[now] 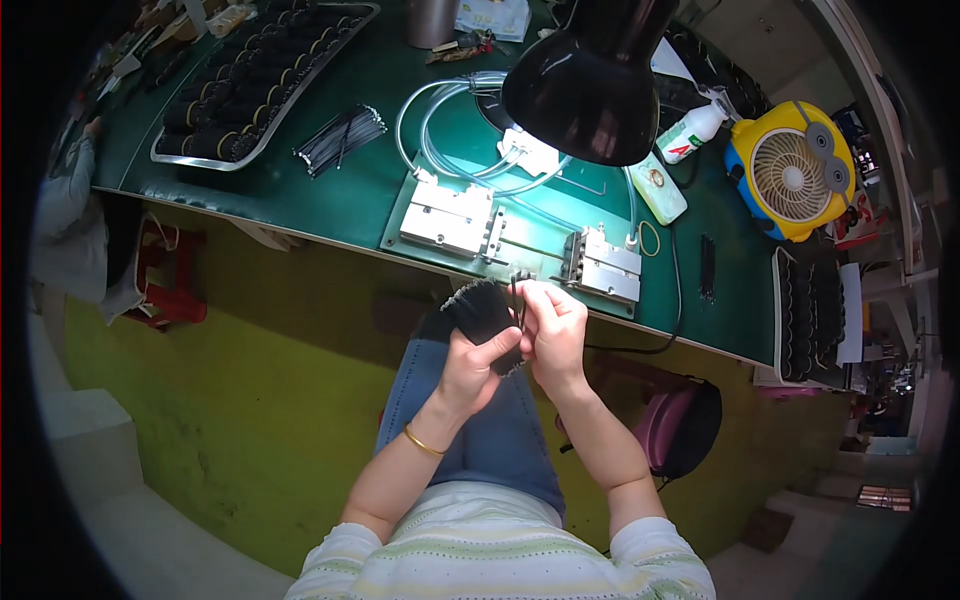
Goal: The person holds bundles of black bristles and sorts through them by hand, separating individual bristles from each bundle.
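Taking the black desk lamp [585, 100] as landmark, the left hand [470, 372] is in front of it, on the person's side and slightly left, closed around a thick bunch of black cut strands [483, 318]. The right hand [555, 325] is in front of the lamp too, its fingers drawn narrow on what looks like a thin black strand [515, 300] at the bunch's right edge; how many strands it pinches cannot be told

The work looks to be partway: the bunch is thick, so much of it seems yet to be handled. Further left of the lamp lies a loose bundle [340, 140] with one strand across it, and to the lamp's right a small bunch [708, 268]; whether either is finished is unclear. The bunch runs through the left grip, its upper end fanning above the thumb, the lower end showing below, near the right fingers
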The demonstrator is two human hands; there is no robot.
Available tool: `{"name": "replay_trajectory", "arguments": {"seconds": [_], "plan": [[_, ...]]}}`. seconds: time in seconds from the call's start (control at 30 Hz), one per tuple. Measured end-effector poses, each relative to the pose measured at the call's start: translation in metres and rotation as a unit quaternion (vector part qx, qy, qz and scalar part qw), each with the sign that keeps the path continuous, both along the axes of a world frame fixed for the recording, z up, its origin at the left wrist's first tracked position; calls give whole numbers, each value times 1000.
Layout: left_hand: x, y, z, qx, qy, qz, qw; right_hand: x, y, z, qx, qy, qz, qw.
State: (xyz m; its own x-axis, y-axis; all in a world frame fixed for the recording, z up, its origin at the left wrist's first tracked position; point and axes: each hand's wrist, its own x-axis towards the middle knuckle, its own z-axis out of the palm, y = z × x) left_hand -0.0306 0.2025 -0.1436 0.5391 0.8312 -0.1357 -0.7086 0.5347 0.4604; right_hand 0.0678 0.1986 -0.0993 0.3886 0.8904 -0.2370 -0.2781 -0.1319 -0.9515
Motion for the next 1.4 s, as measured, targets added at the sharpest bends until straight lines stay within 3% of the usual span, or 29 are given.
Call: {"name": "replay_trajectory", "arguments": {"seconds": [0.23,0.37,0.5,1.13,1.4], "plan": [[0,1,5,9,13,-7,1000,1,1,-1,10,-10,2,1000],[-2,-4,10,-2,25,12,1000,-1,-2,0,-15,-46,3,999],[-5,-8,12,0,44,18,999,-2,-9,0,38,-130,32,990],[0,-3,6,-12,23,20,999,-3,0,3,-12,2,-9,1000],[-2,-1,11,-12,31,15,999,-2,1,1,-8,-23,-13,1000]]}}
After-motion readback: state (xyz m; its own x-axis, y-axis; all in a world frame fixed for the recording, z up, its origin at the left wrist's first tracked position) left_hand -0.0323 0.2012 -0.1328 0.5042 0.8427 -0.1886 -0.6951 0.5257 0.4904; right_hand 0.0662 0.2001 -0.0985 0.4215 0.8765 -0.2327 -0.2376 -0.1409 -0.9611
